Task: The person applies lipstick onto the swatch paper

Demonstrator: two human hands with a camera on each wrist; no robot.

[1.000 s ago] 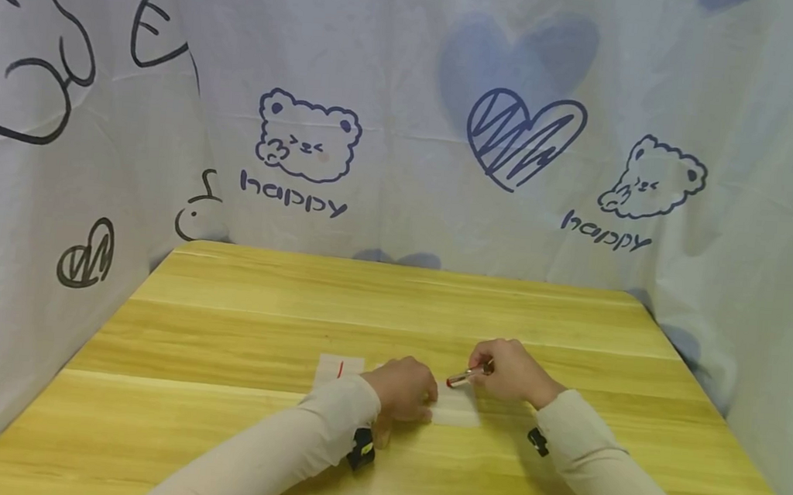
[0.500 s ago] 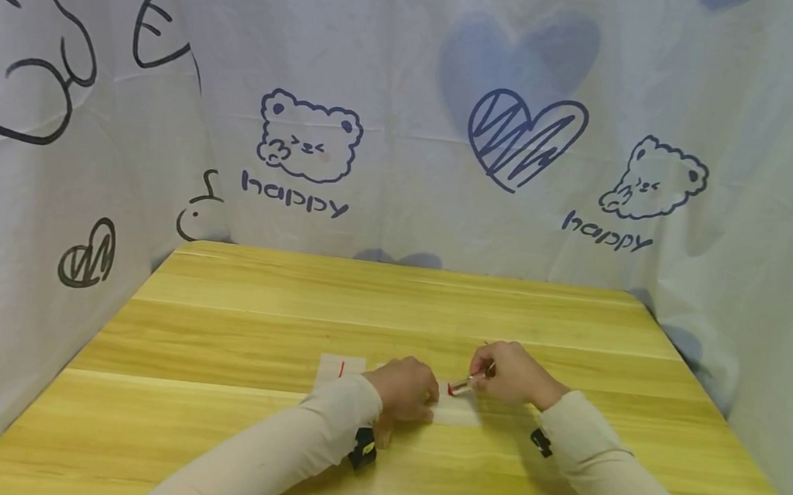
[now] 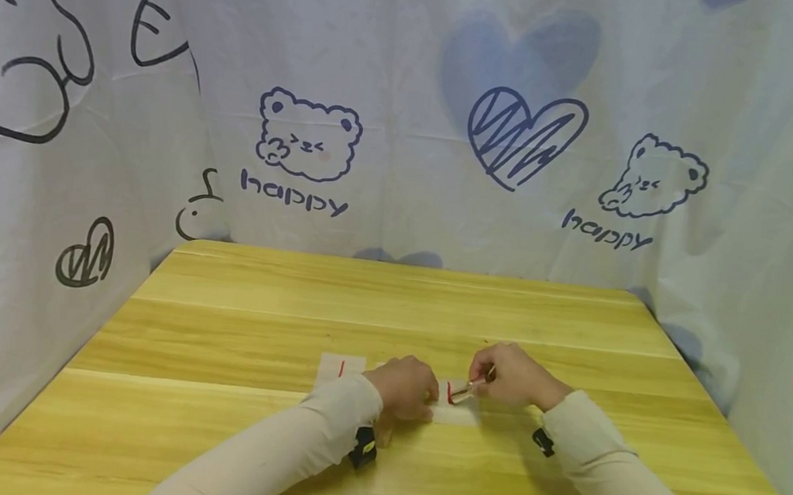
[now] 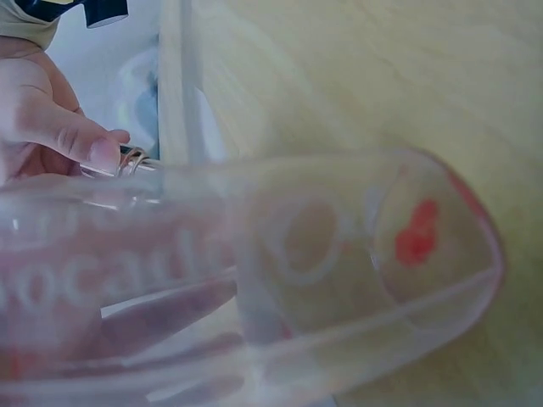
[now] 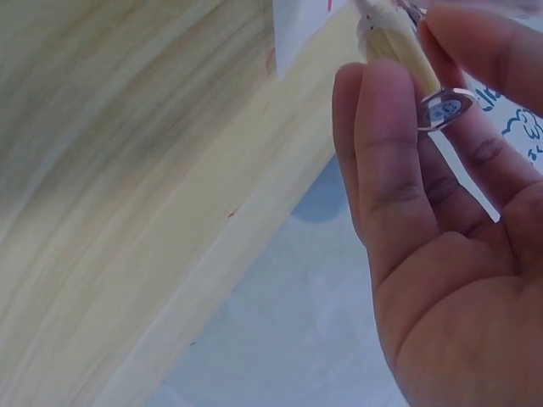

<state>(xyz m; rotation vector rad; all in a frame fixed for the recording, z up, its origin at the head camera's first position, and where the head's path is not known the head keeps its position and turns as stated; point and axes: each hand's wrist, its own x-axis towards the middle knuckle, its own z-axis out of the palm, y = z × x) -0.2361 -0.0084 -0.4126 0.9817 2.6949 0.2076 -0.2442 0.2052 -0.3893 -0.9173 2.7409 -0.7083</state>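
Observation:
In the head view my right hand [image 3: 514, 375] pinches a slim lipstick [image 3: 475, 382] with a shiny tube. Its tip meets a white slip of paper [image 3: 458, 416], at the lower end of a red line. The right wrist view shows the tube [image 5: 402, 58] between fingers and thumb, its round metal base outward. My left hand [image 3: 405, 388] rests by the slip's left edge. A clear cap [image 4: 314, 246] with pale lettering and a red smear inside its end fills the left wrist view, held in my left hand; its grip is mostly hidden.
Another white paper [image 3: 333, 367] with a short red stroke lies left of my left hand, partly behind the sleeve. The wooden table [image 3: 281, 293] is bounded by a white curtain [image 3: 401, 186] with printed bears and hearts.
The lipstick has moved a little toward me across the paper, and a red line now shows behind its tip. My left hand has stayed in place.

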